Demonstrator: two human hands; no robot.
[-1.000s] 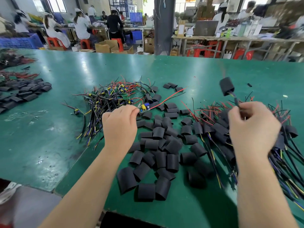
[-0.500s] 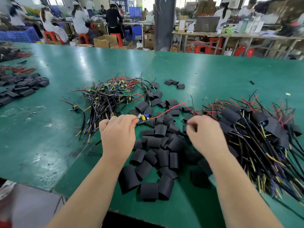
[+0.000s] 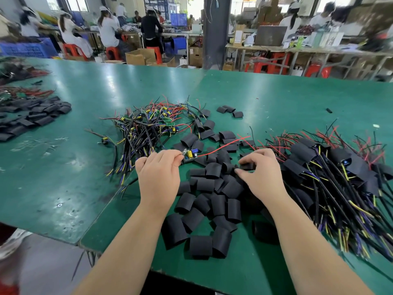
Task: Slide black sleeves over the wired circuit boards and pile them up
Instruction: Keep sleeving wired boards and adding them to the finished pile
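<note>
The table point(image 3: 276, 99) is glossy green, scuffed paler in patches. The loose sleeves point(image 3: 212, 201) are plain black. The circuit board point(image 3: 190, 155) looks greenish, though it is small and partly covered; it carries a yellow and a blue part and trails a red wire point(image 3: 223, 146). The unsleeved heap point(image 3: 148, 128) mixes black, yellow, red and purple leads. The sleeved heap point(image 3: 340, 177) is black with the same wire colours.

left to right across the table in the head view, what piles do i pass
flat black sleeves pile, tangle of bare wired circuit boards, heap of loose black sleeves, pile of black-sleeved wired boards
</note>
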